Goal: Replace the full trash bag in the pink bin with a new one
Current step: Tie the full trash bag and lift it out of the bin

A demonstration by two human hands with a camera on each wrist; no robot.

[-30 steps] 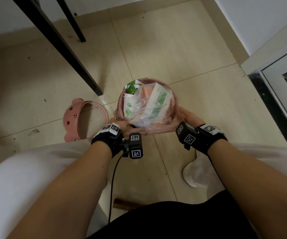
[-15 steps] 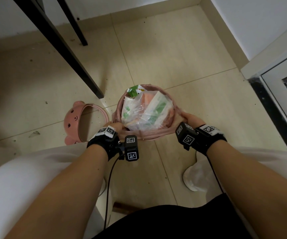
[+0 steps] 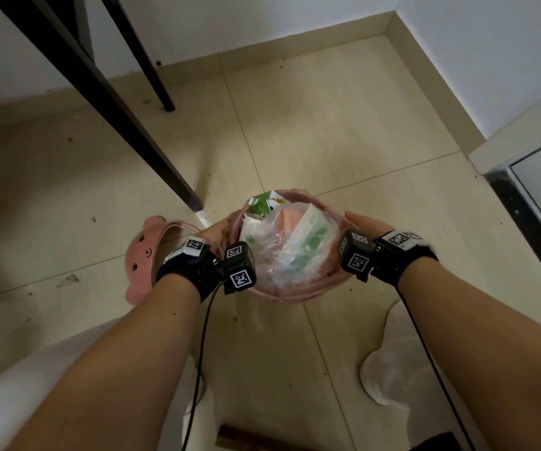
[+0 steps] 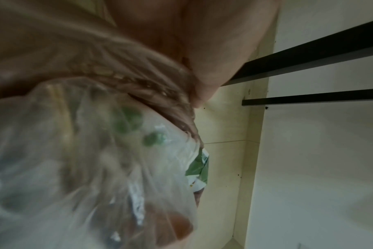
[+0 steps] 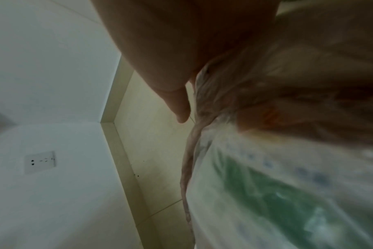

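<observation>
Here the thin pink plastic trash bag, stuffed with light wrappers inside the pink bin on the floor, is soft and tear-prone; left hand and right hand pinch its rolled rim, the best hold.

Beige tiled floor, speckled with dirt. Black table legs upper left. White wall; wall socket. Glass door frame right.

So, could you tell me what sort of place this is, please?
Probably a corner of a home room: tiled floor with skirting, a wall socket, black furniture legs, and a small pink bin full of household rubbish.
</observation>
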